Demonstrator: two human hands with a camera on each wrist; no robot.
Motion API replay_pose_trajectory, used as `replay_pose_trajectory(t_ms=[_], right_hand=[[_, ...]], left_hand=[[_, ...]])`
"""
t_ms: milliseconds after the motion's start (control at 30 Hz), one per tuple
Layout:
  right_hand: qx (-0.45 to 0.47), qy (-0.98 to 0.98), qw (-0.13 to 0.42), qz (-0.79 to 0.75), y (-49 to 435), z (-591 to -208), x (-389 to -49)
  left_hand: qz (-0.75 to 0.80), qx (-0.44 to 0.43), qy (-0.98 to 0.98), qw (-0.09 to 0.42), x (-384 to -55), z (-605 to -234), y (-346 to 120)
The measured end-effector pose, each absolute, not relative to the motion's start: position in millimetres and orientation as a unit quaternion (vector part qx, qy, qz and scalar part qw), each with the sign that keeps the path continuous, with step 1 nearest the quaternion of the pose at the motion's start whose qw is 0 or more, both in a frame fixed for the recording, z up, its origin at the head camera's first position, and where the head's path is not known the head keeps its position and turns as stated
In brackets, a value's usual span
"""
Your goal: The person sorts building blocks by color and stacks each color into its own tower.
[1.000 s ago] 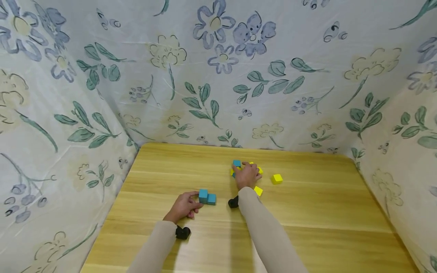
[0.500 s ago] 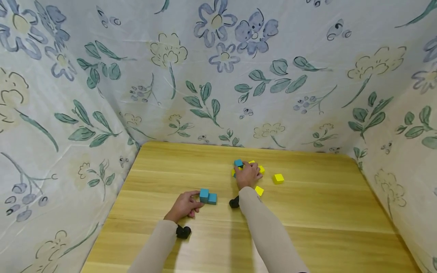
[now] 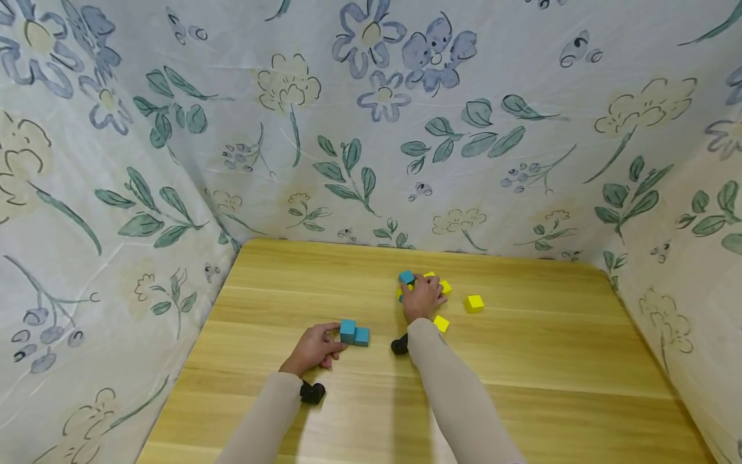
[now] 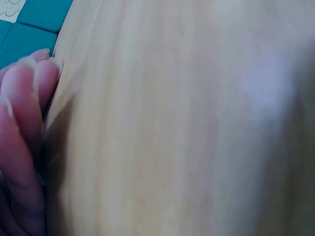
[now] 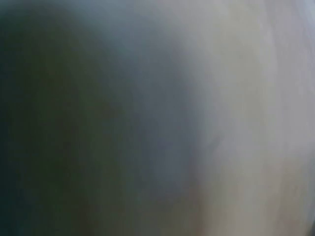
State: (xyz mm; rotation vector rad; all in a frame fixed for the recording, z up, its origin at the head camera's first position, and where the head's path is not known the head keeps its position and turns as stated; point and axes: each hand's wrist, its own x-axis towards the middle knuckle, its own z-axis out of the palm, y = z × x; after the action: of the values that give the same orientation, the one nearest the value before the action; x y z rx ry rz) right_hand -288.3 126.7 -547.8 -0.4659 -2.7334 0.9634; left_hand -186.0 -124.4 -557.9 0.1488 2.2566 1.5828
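In the head view my left hand (image 3: 313, 350) pinches a blue cube (image 3: 348, 331) from its left side, index finger at the back and thumb in front. Beside it stands a lower blue cube (image 3: 362, 336), to the right. My right hand (image 3: 424, 298) reaches over a group of cubes farther back, its thumb and index finger at a tilted blue cube (image 3: 407, 277). Yellow cubes there are partly covered by the hand. Curled fingers (image 4: 22, 108) and teal cube faces (image 4: 29, 42) show in the left wrist view. The right wrist view is too blurred to read.
One yellow cube (image 3: 474, 303) lies apart to the right of the group, another yellow cube (image 3: 441, 323) near the right wrist. A floral cloth (image 3: 371, 129) hangs behind and along both sides of the wooden table (image 3: 551, 348).
The blue cube at the right hand's fingertips has turned slightly. The left hand keeps its hold; the whole head view has shifted a little.
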Motion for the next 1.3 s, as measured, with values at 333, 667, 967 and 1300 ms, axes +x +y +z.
replay_pose_trajectory(t_ms=[333, 667, 967, 1300], right_hand=[[-0.144, -0.913, 0.108, 0.365, 130.3, -550.9, -288.7], [-0.126, -0.896, 0.126, 0.407, 130.2, -545.7, -285.8], [-0.063, -0.870, 0.137, 0.470, 130.4, -534.8, -274.7], [0.016, -0.851, 0.085, 0.518, 130.5, -521.6, -247.9]], left_hand=[[0.569, 0.061, 0.798, 0.189, -185.0, -554.8, -124.5], [0.563, 0.061, 0.802, 0.188, -184.8, -555.8, -124.0], [0.566, 0.065, 0.800, 0.188, -184.1, -553.4, -123.8], [0.573, 0.070, 0.795, 0.187, -184.3, -555.0, -124.0]])
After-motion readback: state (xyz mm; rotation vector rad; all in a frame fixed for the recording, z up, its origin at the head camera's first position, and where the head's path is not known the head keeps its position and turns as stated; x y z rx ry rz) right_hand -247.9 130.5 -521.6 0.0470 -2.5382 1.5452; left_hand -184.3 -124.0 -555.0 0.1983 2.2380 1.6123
